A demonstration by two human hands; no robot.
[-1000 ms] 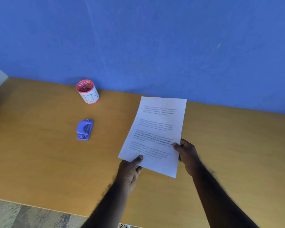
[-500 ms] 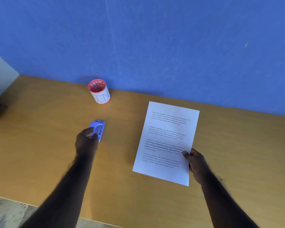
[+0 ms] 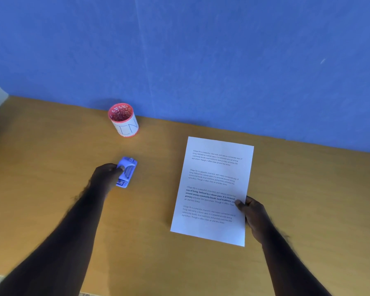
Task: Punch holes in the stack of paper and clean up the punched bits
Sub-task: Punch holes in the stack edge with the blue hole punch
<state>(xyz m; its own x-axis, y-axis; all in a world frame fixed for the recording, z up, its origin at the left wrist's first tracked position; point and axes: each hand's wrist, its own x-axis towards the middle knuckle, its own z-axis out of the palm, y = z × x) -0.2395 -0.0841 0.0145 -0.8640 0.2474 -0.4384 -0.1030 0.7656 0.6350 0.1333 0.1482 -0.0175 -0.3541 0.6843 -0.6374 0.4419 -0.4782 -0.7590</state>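
left of centre, the left hand (image 3: 107, 176) closes around the small blue hole punch (image 3: 127, 172); it looks light and rigid, best gripped across its body. right of centre, the right hand (image 3: 251, 212) pinches the thin, floppy paper stack (image 3: 214, 189) at its right edge.

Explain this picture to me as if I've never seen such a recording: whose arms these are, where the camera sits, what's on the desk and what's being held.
There is no machine here. A person wears one camera on the head, looking forward and down, so the two arms reaching in from below are their own. The left hand grips a small blue hole punch that sits on the wooden desk. The right hand pinches the right edge of the printed paper; whether it is one sheet or a stack cannot be told. Near the blue wall stands a cup, red inside with light flecks in it, white outside.
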